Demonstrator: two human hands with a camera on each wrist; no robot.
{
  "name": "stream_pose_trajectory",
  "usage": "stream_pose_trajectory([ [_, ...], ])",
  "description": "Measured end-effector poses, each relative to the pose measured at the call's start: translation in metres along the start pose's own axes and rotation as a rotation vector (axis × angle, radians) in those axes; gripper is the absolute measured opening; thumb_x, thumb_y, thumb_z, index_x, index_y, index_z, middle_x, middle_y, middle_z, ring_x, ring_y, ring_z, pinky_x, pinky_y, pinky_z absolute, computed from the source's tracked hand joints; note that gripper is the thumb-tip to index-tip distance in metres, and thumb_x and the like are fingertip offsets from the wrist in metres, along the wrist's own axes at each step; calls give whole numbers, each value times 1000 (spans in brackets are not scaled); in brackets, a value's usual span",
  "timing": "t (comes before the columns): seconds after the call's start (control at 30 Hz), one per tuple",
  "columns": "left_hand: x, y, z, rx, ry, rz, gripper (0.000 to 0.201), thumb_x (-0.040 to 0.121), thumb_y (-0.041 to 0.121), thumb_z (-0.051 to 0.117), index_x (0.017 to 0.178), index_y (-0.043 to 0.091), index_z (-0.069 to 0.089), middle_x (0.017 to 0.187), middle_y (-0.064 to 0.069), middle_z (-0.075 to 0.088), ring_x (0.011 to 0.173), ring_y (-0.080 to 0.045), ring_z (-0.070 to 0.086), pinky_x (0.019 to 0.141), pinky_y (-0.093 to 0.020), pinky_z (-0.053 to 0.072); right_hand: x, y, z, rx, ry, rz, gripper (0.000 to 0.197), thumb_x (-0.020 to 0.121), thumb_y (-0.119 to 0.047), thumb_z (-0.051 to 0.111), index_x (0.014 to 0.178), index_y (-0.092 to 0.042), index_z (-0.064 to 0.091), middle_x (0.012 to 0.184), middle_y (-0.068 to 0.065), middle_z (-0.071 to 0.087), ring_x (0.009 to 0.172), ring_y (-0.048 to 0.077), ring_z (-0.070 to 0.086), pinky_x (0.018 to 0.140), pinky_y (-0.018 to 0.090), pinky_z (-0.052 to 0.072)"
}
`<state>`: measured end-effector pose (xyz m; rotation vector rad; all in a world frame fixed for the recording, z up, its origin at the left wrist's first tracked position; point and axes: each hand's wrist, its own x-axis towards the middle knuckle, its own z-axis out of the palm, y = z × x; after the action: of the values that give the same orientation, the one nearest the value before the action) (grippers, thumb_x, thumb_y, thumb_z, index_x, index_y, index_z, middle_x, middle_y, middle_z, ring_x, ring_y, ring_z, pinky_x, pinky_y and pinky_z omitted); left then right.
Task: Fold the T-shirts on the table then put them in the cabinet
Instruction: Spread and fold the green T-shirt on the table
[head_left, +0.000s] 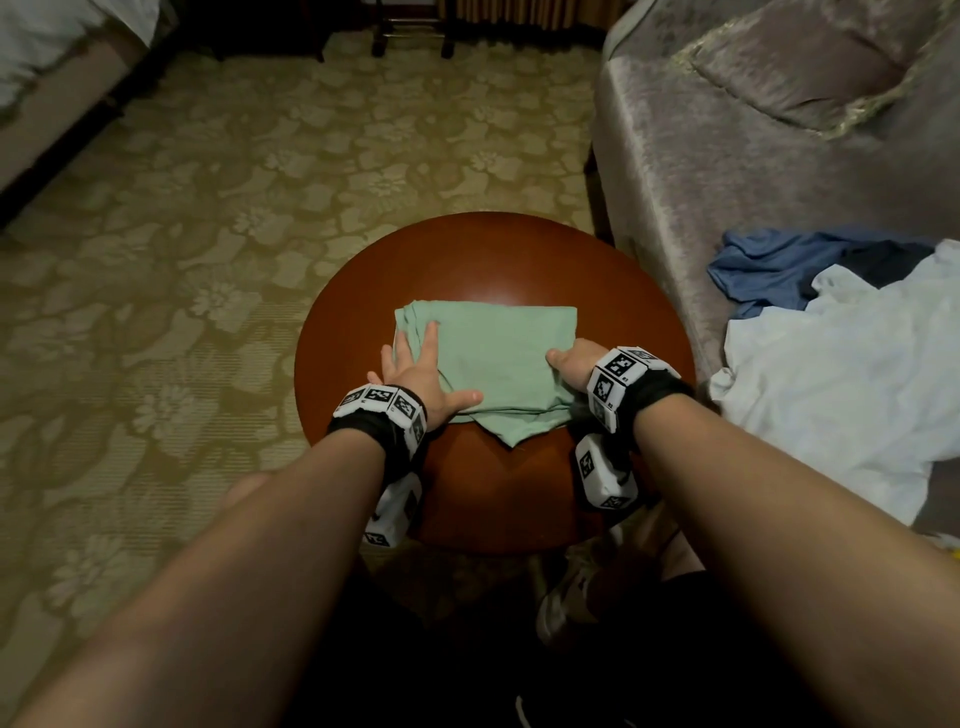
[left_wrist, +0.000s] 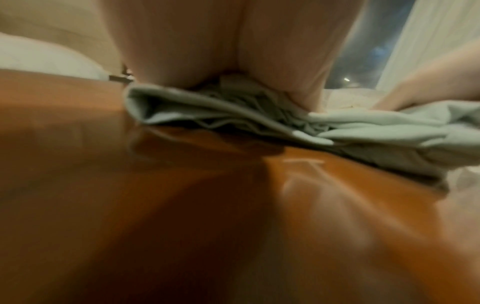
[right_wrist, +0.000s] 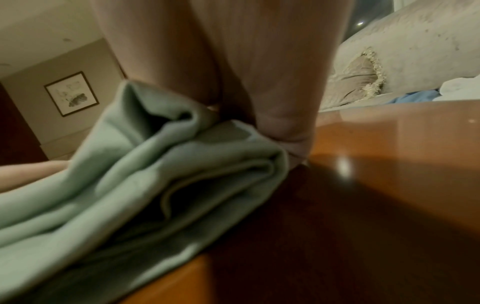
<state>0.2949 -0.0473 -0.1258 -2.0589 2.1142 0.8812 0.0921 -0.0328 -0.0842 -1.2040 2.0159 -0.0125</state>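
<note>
A pale green T-shirt (head_left: 498, 353) lies folded into a rough rectangle on the round red-brown table (head_left: 467, 249). My left hand (head_left: 415, 364) lies flat on its left part, fingers spread and straight, pressing the cloth down. In the left wrist view the green T-shirt (left_wrist: 363, 131) bunches in layers under the left hand (left_wrist: 207, 51). My right hand (head_left: 571, 364) is at the shirt's right edge, thumb on top. The right wrist view shows the right hand (right_wrist: 259, 82) with fingers curled round the green T-shirt's (right_wrist: 130, 185) folded edge, just above the table (right_wrist: 389, 164).
A grey sofa (head_left: 727, 130) stands close on the right, with a cushion (head_left: 810, 62), a blue garment (head_left: 779, 265) and a white garment (head_left: 857, 374) heaped on the seat. Patterned carpet (head_left: 208, 234) surrounds the table. A bed (head_left: 52, 78) is at far left.
</note>
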Motion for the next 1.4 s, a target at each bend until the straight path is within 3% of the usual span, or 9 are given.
stream_pose_trajectory([
  [0.23,2,9,-20,-241,113,-199,126,69,40,82,151,25,-13,157,-13,14,143,-34,17,115,-51,22,-4,4,-2,-36,-4,-27,49,104,-33,33,135,3,43,138,20,48,124,33,48,99,34,37],
  [0.37,7,15,-30,-407,79,-362,125,70,57,75,152,17,-9,158,-15,11,142,-38,22,113,-53,27,0,8,-2,34,1,-45,48,102,-36,36,131,0,49,132,17,55,116,33,54,98,35,41],
  [0.5,13,9,-27,-524,39,-444,113,69,61,73,149,7,15,151,-17,33,131,-40,41,105,-50,39,3,12,-3,113,24,-1,50,103,-33,37,142,-1,35,142,16,45,127,31,46,98,31,37],
  [0.63,14,6,-24,-603,7,-406,87,76,49,74,141,3,38,141,-17,47,122,-39,50,100,-47,44,4,12,-2,165,43,3,55,104,-36,34,145,0,29,146,17,40,132,31,41,103,32,34],
  [0.8,14,-5,-14,-646,50,-321,88,85,44,67,150,7,21,154,-11,30,138,-32,34,112,-44,32,7,12,1,171,32,14,58,104,-40,28,143,3,33,148,20,37,134,33,39,106,35,33],
  [0.97,9,-11,-12,-714,66,-232,98,65,61,71,143,12,38,144,-4,47,128,-28,48,106,-44,39,9,15,0,176,17,14,58,103,-40,30,146,0,29,152,18,31,138,32,33,110,34,28],
  [1.07,3,-10,-21,-729,52,-193,74,81,49,69,138,8,45,136,-2,54,121,-27,54,102,-38,43,8,19,0,199,33,2,57,103,-38,32,149,-4,24,153,16,29,139,31,32,111,34,27],
  [1.3,2,19,-47,-778,115,-12,72,60,61,72,115,16,60,109,1,69,98,-23,66,93,-45,51,-8,26,-27,412,279,-73,41,101,-33,39,129,-4,51,131,14,55,117,33,54,94,35,41],
  [1.4,-21,55,-70,-831,202,30,64,72,46,77,121,10,53,115,0,63,104,-22,62,95,-39,49,-26,31,-58,420,434,-127,38,101,-31,39,122,-2,53,128,17,56,117,35,52,91,34,40],
])
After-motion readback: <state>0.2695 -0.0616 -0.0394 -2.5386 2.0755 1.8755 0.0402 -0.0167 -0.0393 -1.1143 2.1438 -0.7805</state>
